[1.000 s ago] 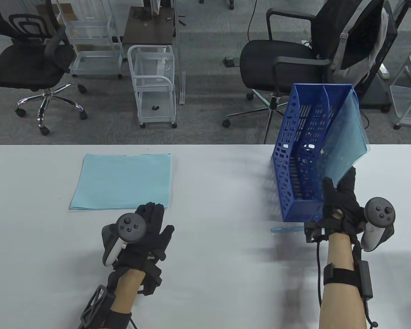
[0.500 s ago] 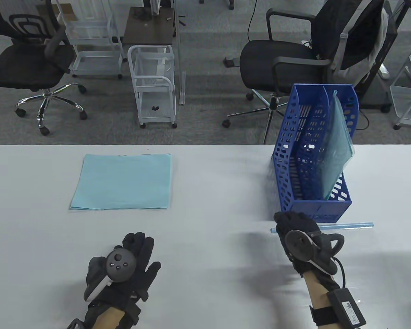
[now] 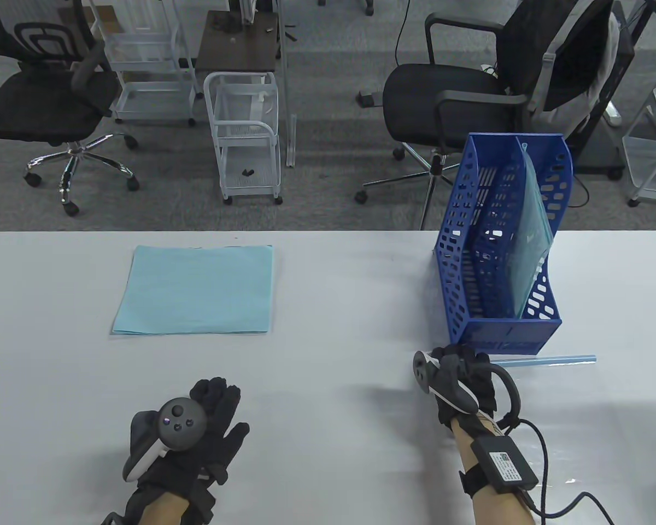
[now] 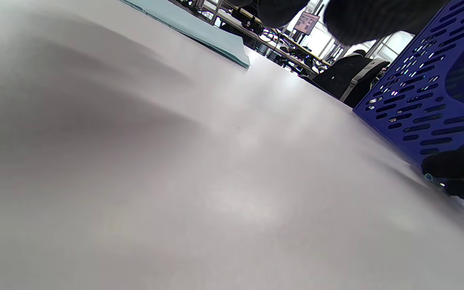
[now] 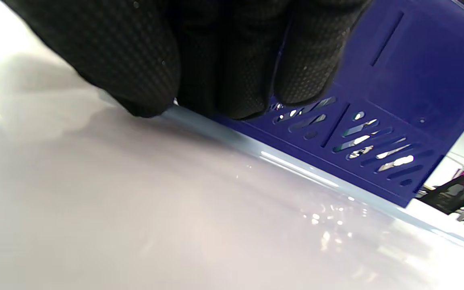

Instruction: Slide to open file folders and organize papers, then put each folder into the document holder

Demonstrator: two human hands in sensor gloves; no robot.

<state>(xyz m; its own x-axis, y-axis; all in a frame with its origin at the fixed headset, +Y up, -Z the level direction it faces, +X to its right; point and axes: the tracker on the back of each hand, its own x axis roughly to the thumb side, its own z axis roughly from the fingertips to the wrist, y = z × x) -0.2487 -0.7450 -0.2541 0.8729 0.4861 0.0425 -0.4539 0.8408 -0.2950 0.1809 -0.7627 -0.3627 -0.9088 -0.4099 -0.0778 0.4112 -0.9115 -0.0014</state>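
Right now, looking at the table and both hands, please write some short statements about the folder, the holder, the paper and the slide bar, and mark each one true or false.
1. The translucent folder stands inside the blue document holder. True.
2. The light blue paper lies under the left hand. False: it lies apart, farther back on the table.
3. The right hand touches the end of the slide bar. True.
4. The slide bar lies inside the holder. False: it lies on the table in front of it.
5. The left hand holds the folder. False: it holds nothing.
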